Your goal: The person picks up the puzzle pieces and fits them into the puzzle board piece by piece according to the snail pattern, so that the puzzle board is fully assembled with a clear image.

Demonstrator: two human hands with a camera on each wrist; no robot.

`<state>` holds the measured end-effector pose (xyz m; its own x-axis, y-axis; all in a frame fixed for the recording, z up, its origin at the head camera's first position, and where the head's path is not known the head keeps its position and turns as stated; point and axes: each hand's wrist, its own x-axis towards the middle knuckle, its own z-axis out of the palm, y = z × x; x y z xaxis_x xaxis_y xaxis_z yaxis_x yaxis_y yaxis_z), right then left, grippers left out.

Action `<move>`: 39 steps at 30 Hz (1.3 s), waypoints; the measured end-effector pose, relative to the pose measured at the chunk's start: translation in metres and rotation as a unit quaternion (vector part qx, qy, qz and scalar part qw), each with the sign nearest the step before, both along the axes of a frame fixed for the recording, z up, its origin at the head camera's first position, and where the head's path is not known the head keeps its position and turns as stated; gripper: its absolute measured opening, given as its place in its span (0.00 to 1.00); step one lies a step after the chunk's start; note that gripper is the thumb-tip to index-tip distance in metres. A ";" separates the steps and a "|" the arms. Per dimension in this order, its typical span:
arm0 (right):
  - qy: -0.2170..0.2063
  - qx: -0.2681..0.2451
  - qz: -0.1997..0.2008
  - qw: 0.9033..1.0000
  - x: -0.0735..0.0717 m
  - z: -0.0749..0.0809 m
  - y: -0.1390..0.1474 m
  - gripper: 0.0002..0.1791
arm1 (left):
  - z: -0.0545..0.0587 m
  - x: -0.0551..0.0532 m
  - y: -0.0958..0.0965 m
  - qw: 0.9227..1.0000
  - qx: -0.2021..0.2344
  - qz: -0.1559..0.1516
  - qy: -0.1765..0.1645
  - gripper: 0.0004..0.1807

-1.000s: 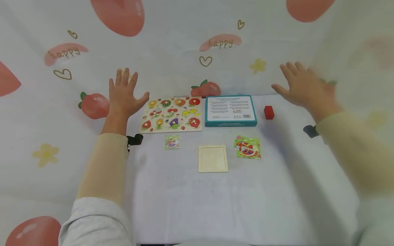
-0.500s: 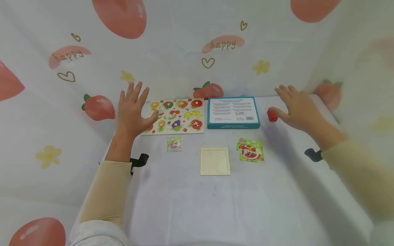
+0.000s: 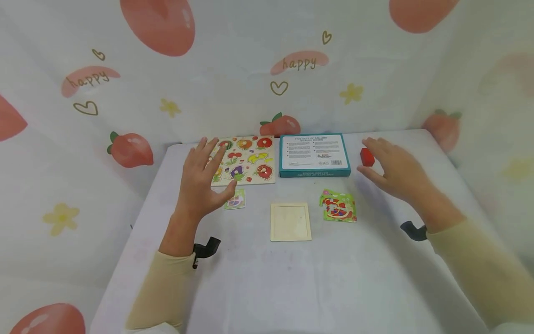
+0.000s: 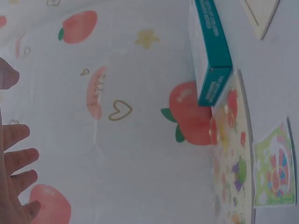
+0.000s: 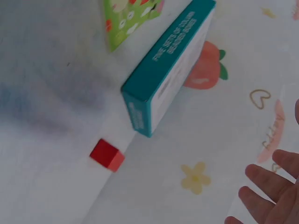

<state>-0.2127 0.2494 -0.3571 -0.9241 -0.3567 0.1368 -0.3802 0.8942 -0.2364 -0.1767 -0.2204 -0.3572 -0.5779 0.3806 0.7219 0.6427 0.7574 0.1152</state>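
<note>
a play corner, judging by the fruit-printed cloth backdrop (image 3: pixel 233 83) and fruit puzzle board (image 3: pixel 250 160).

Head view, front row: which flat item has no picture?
The square wooden tray, in the middle: bare pale wood inside a rim. The card to its left and the puzzle pieces to its right carry coloured prints.

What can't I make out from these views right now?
Fruit board: left part hidden behind the left hand, head view.
Teal box: fine print too small, head view.
Wooden frame: cut off by top edge, left wrist view.
Right hand: cut off by right edge, right wrist view.
</note>
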 end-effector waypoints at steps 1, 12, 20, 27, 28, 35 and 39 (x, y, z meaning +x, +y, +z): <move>0.000 -0.003 0.000 1.000 0.003 0.000 -0.002 0.45 | -0.002 0.003 0.003 1.000 0.007 -0.006 -0.001 0.39; 0.007 -0.027 0.014 1.000 0.030 -0.010 -0.024 0.43 | -0.030 0.025 0.027 0.997 0.042 -0.041 -0.045 0.39; 0.023 -0.065 0.027 0.997 0.042 -0.024 -0.041 0.39 | -0.051 0.032 0.037 0.993 0.039 -0.058 -0.100 0.42; -0.015 -0.085 0.009 0.996 0.045 -0.034 -0.049 0.39 | -0.071 0.028 0.044 0.986 0.044 -0.070 -0.146 0.41; -0.024 -0.086 0.005 0.996 0.045 -0.035 -0.050 0.39 | -0.074 0.028 0.045 0.985 0.044 -0.072 -0.152 0.41; -0.064 -0.090 0.000 0.994 0.040 -0.044 -0.056 0.38 | -0.093 0.024 0.050 0.971 0.042 -0.100 -0.211 0.43; -0.074 -0.093 0.001 0.993 0.035 -0.051 -0.057 0.37 | -0.102 0.022 0.051 0.959 0.020 -0.094 -0.267 0.44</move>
<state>-0.1782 0.1923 -0.4085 -0.9382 -0.3404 0.0628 -0.3309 0.8285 -0.4517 -0.1545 -0.1695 -0.4596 -0.7927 0.4927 0.3590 0.6093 0.6222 0.4916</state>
